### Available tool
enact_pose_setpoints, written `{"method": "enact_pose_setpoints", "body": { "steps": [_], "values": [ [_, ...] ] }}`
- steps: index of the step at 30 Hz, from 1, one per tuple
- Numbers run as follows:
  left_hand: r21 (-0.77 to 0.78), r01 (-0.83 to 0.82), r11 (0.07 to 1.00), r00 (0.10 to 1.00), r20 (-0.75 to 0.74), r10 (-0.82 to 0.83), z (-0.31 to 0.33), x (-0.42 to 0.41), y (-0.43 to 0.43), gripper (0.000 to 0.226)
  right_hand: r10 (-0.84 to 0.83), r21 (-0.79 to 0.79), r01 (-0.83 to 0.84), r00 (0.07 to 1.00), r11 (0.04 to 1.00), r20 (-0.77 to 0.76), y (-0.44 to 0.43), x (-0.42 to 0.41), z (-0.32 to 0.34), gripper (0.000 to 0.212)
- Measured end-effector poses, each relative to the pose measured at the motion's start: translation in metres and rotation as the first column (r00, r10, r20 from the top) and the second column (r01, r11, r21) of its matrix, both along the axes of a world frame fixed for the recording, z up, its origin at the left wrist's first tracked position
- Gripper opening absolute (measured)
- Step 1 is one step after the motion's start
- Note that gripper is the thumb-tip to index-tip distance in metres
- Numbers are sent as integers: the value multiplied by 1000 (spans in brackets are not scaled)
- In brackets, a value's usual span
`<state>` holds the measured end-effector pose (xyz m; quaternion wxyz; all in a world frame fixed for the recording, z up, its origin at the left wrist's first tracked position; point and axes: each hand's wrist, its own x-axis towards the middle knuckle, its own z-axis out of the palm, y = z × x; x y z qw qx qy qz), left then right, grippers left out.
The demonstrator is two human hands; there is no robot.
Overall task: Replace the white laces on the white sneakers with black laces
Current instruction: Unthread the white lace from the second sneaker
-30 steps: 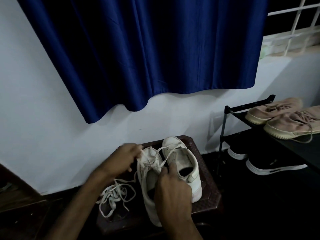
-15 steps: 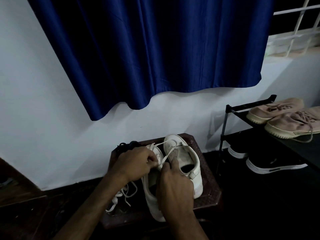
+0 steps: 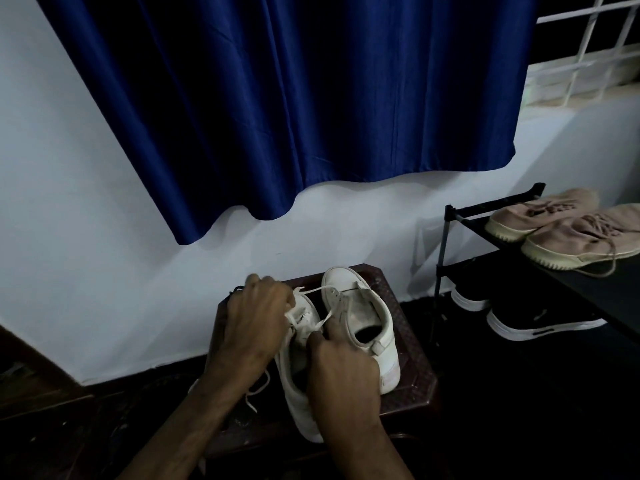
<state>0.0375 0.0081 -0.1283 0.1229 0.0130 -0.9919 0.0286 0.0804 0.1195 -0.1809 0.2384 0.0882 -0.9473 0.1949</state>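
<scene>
On the dark worktop (image 3: 412, 372) our white sneakers (image 3: 341, 280) sit side by side. Our left hand (image 3: 252, 320) has come back from its sideways pull to the nearer sneaker's eyelets, fingers pinching the white lace (image 3: 317, 289) — our right hand (image 3: 343, 372) seems to pinch it too. Unlacing continues — nothing black is threaded yet.

Bench (image 3: 412, 368): dark brown, patterned top. 2 white sneakers stand on it side by side, toes toward the wall. The left sneaker (image 3: 292, 379) reaches the near edge with its heel. The right sneaker (image 3: 362, 308) sits wholly on the top. A white lace (image 3: 311, 290) is threaded in the left sneaker. 1 loose lace (image 3: 258, 388) lies near the bench's left edge. 1 black lace (image 3: 237, 289) lies at the far left corner, partly hidden.
</scene>
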Motion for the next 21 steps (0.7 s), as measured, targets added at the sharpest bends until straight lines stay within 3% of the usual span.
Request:
{"method": "enact_pose_setpoints", "body": {
  "steps": [3, 5, 8, 12, 15, 19, 21],
  "values": [
    [174, -97, 980, 967, -217, 135, 15, -2, -31, 28, -16, 10, 16, 1000, 1000, 6, -1, 1, 1, 27],
    [297, -163, 941, 933, -264, 245, 20, -6, -61, 24, -17, 1, 17, 1000, 1000, 1, -2, 1, -2, 26],
    [242, -221, 945, 960, -116, 254, 14, -3, -72, 17, -6, -31, 5, 999, 1000, -39, -1, 2, -4, 12],
    [338, 64, 939, 997, -65, -45, 9, 6, -44, 11, -19, -41, 16, 997, 999, -74, -2, 1, 0, 4],
    [278, 53, 959, 980, 168, -102, 4, 5, -26, 11, -16, -14, 15, 998, 1000, -62, -1, 2, 1, 10],
    [150, 28, 988, 991, 126, -47, 2, -1, -14, 26, -34, 19, 34, 999, 999, 8, -3, 1, -1, 29],
    [105, 93, 990, 969, 218, -114, 8, -6, -12, 24, -27, 18, 27, 999, 999, 18, -4, 0, -1, 30]
  ]
}}
